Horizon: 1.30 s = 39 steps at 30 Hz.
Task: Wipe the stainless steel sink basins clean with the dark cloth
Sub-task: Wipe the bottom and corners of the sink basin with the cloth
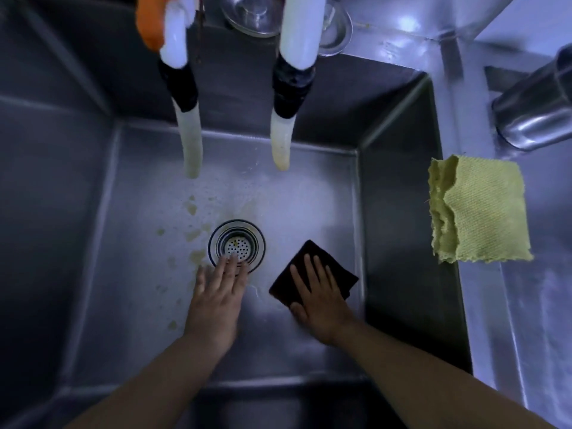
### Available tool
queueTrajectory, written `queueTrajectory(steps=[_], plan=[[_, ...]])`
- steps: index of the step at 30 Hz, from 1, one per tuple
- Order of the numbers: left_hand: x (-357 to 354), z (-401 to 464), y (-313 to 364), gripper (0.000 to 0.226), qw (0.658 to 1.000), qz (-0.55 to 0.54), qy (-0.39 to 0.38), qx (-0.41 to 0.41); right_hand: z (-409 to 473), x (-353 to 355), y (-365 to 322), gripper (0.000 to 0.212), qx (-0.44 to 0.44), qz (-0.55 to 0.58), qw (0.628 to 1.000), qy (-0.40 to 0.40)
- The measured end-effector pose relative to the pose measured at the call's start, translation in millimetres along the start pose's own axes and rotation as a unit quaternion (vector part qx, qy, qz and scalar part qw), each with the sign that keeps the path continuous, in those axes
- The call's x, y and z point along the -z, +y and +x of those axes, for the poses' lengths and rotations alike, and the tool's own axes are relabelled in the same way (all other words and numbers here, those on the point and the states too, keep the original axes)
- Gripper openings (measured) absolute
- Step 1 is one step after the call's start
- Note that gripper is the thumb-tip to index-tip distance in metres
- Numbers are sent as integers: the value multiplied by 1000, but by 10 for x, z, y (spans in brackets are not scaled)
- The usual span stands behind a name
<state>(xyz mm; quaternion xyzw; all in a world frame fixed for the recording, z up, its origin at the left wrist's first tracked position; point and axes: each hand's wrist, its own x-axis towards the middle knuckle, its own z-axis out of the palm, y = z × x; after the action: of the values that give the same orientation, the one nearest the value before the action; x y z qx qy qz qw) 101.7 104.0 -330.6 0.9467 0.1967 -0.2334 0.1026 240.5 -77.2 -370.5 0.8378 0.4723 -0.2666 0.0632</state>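
Head view looks straight down into a stainless steel sink basin (130, 187). Right hand (320, 297), lower centre-right of frame, lies flat w/ fingers straight & spread on the dark cloth (312, 261), pressing it to the basin floor; nothing is clenched, palm just rests on top. Cloth is folded to a rough square turned diamond-wise, one corner pointing to upper frame, another to the right; its long axis runs approx from lower left to upper right, close to the basin's right wall. Left hand (221, 292), lower centre, also flat & released, fingers straight, fingertips (232, 262) touching the near rim of the round drain strainer (236, 244) at frame centre; holds nothing. Hands sit side by side, apart, drain just left of the cloth. Yellowish residue spots (192, 209) dot the floor left of & above the drain. Two whitish hoses (192, 144) w/ black tape wraps hang down from upper frame, ends above the far part of the floor; orange item (150, 23) at the top left beside one hose. Yellow-green cloth (478, 212) lies on the ledge at right of frame, its edge overhanging the basin. Metal cylinder (535, 109) sits upper right, glass bowl (250, 13) at top centre, blurred
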Motion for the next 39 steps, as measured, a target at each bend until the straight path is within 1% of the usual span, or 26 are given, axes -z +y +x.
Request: queueTrajectory(steps=[2, 4, 6, 8, 11, 15, 20, 25, 27, 29, 34, 37, 39], plan=[[21, 4, -203, 116, 999, 13, -24, 40, -58, -4, 31, 76, 9, 0, 999, -34], [61, 16, -452, 122, 995, 22, -50, 88, 7, 57, 85, 79, 10, -5, 999, -46], [89, 42, -724, 129, 988, 21, -80, 131, 168, 154, 134, 81, -12, -6, 999, -31], [83, 64, -951, 135, 982, 29, -108, 155, 397, 257, 158, 81, -49, 4, 999, 5], [34, 67, -1096, 140, 979, 65, -143, 132, 775, 412, 172, 80, -95, 17, 994, 56], [-50, 82, -1078, 138, 979, 93, -137, 121, 1211, 639, 276, 79, -125, 13, 987, 96], [-117, 106, -1114, 142, 979, 82, -141, 123, 1735, 934, 329, 77, -136, 12, 982, 132], [-164, 130, -1164, 146, 981, 52, -146, 120, 2061, 1060, 190, 77, -154, 26, 974, 162], [-167, 123, -1180, 147, 982, 42, -143, 117, 2047, 1017, 87, 77, -138, 35, 975, 171], [-153, 121, -1181, 146, 982, 35, -142, 116, 1948, 922, -42, 73, -87, 25, 980, 178], [-79, 95, -1144, 144, 981, 44, -146, 117, 1461, 573, -319, 65, 22, 4, 987, 161], [-65, 69, -1150, 144, 982, 34, -142, 117, 1099, 382, -275, 62, 71, -15, 986, 150], [-67, 68, -1160, 145, 983, 26, -136, 118, 957, 343, -142, 60, 82, -22, 986, 145]])
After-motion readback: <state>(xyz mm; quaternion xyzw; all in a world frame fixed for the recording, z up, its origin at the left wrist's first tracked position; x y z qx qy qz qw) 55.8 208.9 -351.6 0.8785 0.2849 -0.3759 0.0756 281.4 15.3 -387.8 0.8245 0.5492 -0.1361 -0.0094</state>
